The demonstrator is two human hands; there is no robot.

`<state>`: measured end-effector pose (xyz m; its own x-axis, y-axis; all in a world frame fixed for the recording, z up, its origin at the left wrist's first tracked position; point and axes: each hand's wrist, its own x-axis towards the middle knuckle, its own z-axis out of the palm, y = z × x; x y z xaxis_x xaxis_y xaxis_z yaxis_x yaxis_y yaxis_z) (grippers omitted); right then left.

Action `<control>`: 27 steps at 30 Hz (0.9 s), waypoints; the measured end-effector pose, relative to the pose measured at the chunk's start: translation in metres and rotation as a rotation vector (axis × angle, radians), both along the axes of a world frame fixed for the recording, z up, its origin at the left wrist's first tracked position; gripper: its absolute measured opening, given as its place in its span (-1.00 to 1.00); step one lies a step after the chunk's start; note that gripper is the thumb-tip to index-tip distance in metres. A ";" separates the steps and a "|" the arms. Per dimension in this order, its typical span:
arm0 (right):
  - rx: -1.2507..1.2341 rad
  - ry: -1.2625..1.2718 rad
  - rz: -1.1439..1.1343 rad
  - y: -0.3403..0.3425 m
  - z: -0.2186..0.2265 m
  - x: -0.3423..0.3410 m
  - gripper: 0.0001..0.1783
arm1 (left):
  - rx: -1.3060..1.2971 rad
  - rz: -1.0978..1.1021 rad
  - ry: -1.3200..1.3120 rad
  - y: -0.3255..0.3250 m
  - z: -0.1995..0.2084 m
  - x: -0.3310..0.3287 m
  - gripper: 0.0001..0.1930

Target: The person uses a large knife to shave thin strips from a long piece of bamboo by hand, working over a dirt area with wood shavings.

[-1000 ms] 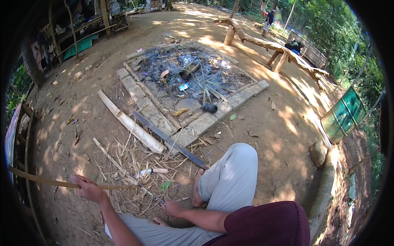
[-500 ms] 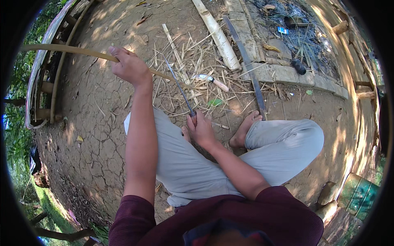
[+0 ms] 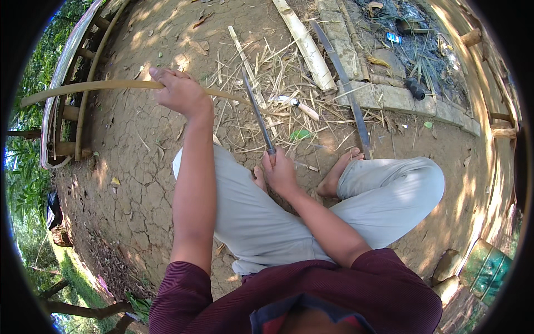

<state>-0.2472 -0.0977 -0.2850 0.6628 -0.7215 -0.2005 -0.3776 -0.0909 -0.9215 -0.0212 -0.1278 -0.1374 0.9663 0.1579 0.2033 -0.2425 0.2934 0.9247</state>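
My left hand [image 3: 181, 96] is closed around a long, curved strip of bamboo [image 3: 105, 85]. One end of it reaches out to the left; the other passes behind a knife blade on the right. In my right hand [image 3: 281, 173], closed around the handle, is a long knife [image 3: 257, 114] with a dark, narrow blade pointing away from me. The blade crosses the strip near its right end; whether they touch I cannot tell. Beyond the knife, a smaller knife [image 3: 301, 108] with a pale wooden handle lies on the ground among shavings [image 3: 245, 125].
A long, dark, flat blade [image 3: 347, 92] leans from the brick edging [image 3: 384, 98] toward my right foot. Next to it lies a split bamboo piece [image 3: 311, 53]. Ashes [image 3: 423, 47] fill the bricked area at far right. A bamboo bench [image 3: 71, 94] stands at left.
The knife has swung more upright, and its blade now shows broader. The strip's left end has dropped slightly, with my left hand still around it. The whole view has shifted a little.
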 end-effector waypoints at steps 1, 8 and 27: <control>-0.006 0.047 0.043 0.004 -0.021 -0.004 -0.73 | 0.053 0.014 -0.016 -0.003 -0.003 -0.002 -0.54; -0.069 -0.098 -0.002 -0.007 0.021 0.002 -0.72 | -0.012 0.019 0.025 0.001 0.000 0.000 -0.55; -0.060 0.220 0.092 -0.002 -0.038 0.000 -0.71 | 0.003 0.019 0.029 -0.007 -0.002 -0.001 -0.55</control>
